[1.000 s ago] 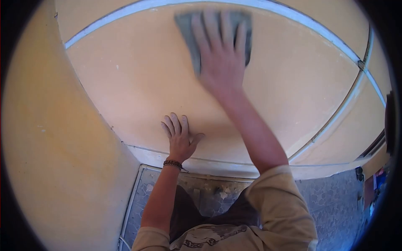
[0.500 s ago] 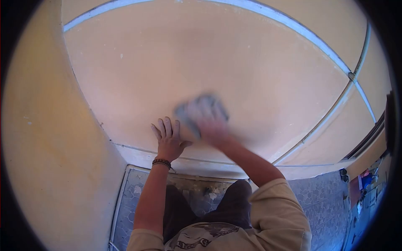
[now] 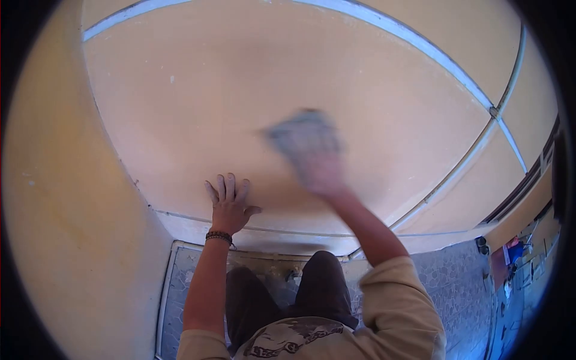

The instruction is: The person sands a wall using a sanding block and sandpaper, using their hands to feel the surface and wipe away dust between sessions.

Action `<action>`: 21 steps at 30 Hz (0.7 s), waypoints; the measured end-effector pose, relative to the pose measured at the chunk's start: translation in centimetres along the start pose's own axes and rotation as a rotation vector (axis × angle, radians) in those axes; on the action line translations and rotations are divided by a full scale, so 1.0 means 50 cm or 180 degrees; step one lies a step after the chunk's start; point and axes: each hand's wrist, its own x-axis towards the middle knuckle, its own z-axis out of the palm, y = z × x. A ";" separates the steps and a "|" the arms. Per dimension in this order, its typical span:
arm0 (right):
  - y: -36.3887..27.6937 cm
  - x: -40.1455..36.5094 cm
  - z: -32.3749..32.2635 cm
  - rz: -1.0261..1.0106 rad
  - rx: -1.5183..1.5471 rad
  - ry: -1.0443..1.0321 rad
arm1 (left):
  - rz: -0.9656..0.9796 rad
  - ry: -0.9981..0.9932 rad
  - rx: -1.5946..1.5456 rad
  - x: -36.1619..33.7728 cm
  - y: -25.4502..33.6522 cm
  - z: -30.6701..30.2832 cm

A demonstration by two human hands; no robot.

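Note:
My left hand (image 3: 229, 207) lies flat against the peach-coloured wall panel (image 3: 198, 120), low down, with fingers spread and pale dust on the fingertips. It holds nothing. A beaded bracelet (image 3: 219, 236) circles that wrist. Up and to the right, my right hand (image 3: 318, 156) is smeared by motion, pressing a grey sheet (image 3: 282, 133) to the panel. Corners of the sheet stick out past the fingers. Blur hides whether it is cloth or abrasive paper.
A yellowish wall (image 3: 72, 180) meets the panel at left. Pale blue strips (image 3: 408, 37) border the panel above and at right. Patterned paving (image 3: 450, 282) lies below, around my knees. Dark shoes (image 3: 482, 245) and assorted items (image 3: 513, 252) sit at far right.
My right hand has moved up and right across the panel with the grey sheet. My left hand stays flat on the panel; the whole view has shifted slightly.

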 end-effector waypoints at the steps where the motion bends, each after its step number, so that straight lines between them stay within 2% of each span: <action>1: 0.067 -0.063 -0.032 0.0321 -0.0388 0.0259 | -0.0024 0.0012 -0.0052 0.005 -0.004 0.002; 2: 0.133 -0.128 -0.065 0.0664 -0.0733 0.0479 | 0.0040 0.0057 -0.0039 0.011 -0.009 0.006; 4: 0.122 -0.111 -0.068 0.1610 -0.0833 0.1415 | 0.0111 0.0088 -0.0009 0.001 -0.010 0.017; 6: 0.008 -0.002 0.014 0.1924 -0.0543 0.1899 | 0.0139 0.0245 -0.0112 -0.016 -0.005 0.023; 7: 0.001 0.014 0.031 0.1594 -0.0413 0.1503 | 0.0161 0.0379 -0.0118 -0.002 -0.012 0.022; 12: -0.023 -0.005 0.043 0.0017 0.0178 -0.0692 | -0.0112 0.0161 -0.0338 -0.003 -0.017 0.016; 13: 0.040 -0.092 -0.012 0.0306 -0.0792 -0.0903 | -0.0173 0.0142 -0.0381 -0.012 -0.023 0.015; 14: 0.138 -0.201 -0.034 0.0271 -0.1155 -0.0023 | -0.0130 0.0232 -0.0369 -0.022 -0.027 0.021; 15: 0.163 -0.241 -0.076 0.0638 -0.1294 0.0035 | -0.0105 0.0347 -0.0364 -0.028 -0.023 0.032; 16: 0.175 -0.243 -0.098 0.0997 -0.1443 0.0132 | -0.0073 0.0501 -0.0348 -0.021 -0.026 0.042; 18: 0.076 -0.109 -0.006 0.2046 -0.1183 0.1303 | -0.0196 0.0435 -0.0461 -0.029 -0.020 0.035; 19: 0.023 -0.038 0.017 0.1353 -0.1173 0.1030 | -0.0279 0.0448 -0.0477 -0.020 -0.019 0.029; 21: -0.105 0.121 0.062 0.0473 -0.0923 -0.0354 | -0.0163 0.0443 -0.0332 -0.006 -0.034 0.035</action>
